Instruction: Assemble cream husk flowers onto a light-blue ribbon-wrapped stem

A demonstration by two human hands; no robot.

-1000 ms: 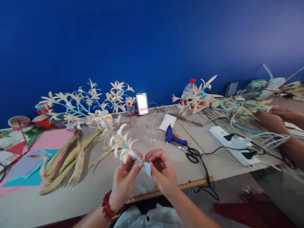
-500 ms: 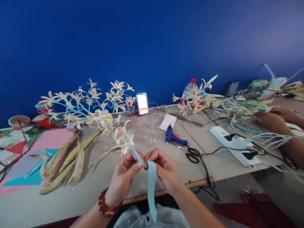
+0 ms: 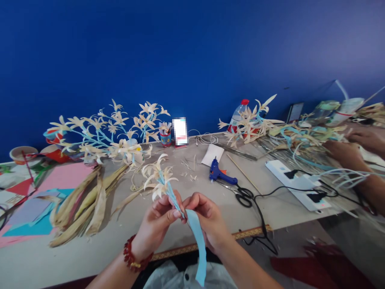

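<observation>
Between the fingers of my left hand (image 3: 159,220) is a flower spray, its cream petals (image 3: 159,178) pointing up and away and its light-blue wrapped stem (image 3: 172,196) running down toward me. My right hand (image 3: 212,222) pinches a light-blue strip (image 3: 198,243) at the stem's lower end. From there the strip hangs in a loose curve down to my lap. The fingertips of both hands nearly meet, partly hiding where strip and stem join.
A blue glue gun (image 3: 221,172), black-handled scissors (image 3: 244,196) and a white power strip (image 3: 296,185) lie to the right. Dried husks (image 3: 87,204) lie left, with finished-looking flower branches (image 3: 105,136) behind. Another person's hand (image 3: 341,150) works at far right.
The strip's hanging end has swung to the right. The flower spray has tipped slightly left, and both hands keep their hold.
</observation>
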